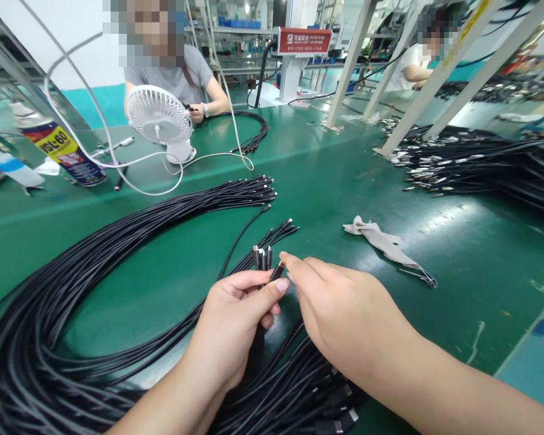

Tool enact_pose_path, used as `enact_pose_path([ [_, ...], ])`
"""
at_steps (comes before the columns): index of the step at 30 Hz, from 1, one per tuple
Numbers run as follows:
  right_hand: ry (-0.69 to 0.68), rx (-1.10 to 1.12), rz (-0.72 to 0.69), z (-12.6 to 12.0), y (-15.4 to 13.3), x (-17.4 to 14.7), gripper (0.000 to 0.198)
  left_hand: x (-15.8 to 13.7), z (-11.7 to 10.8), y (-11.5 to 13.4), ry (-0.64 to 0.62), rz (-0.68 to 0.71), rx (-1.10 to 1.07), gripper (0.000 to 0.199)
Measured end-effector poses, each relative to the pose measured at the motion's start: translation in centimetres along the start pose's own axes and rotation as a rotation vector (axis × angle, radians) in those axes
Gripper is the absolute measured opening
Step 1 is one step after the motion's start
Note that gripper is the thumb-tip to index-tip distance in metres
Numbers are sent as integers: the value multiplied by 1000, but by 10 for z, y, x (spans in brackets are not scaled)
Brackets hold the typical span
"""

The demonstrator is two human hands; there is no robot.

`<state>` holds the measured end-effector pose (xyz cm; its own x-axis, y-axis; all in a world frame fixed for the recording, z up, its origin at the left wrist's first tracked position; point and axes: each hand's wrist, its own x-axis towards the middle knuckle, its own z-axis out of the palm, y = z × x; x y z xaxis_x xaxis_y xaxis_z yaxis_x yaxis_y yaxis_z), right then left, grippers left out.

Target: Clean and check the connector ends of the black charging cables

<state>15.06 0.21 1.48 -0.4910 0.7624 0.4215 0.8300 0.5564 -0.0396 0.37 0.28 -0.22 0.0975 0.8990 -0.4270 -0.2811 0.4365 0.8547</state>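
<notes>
Lying nearest you, at the bottom of the scene, is a heap of black cables (294, 386), some of its connectors at the near right. Just above it, your left hand (236, 308) is closed around a small bunch of cable ends (263, 260), several upright, while its thumb presses on one tilted connector (277, 270) that leans toward the right. Your right hand (344, 302) brings its fingertips to that connector's metal tip; whether they pinch it or only touch it cannot be told from this angle. The step in hand looks like handling this single tip, and the next move seems to call for a steady left pinch and light, exact right fingers, clear of the neighbouring ends. Just beyond your hands lies a loose group of connectors (286, 228), and at the left a large bundle (40, 314) curves round to its own row of ends. A crumpled pale cloth (378, 238) lies to the right. Farther off are a spray can (66, 148) at the left and a white fan (158, 118); past the fan, a co-worker's hand (197, 113) is near a cable coil (256, 130), and a big cable pile (480, 160) spreads across the far right.
</notes>
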Motion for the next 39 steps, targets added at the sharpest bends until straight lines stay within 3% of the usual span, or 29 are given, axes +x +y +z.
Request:
enact_pose_path([
  [9,-17,66,51,-3,1,1,37,1,1,0,-28,-1,-17,20],
  [15,-55,411,207,-6,11,9,20,0,2,1,-33,-19,-38,23],
  [20,-27,621,249,-3,17,14,16,1,2,3,-8,-40,-25,27],
  [31,-23,538,210,1,17,12,17,2,1,1,8,-30,17,29],
  [39,54,539,205,1,22,13,15,2,1,1,0,-46,-6,25],
])
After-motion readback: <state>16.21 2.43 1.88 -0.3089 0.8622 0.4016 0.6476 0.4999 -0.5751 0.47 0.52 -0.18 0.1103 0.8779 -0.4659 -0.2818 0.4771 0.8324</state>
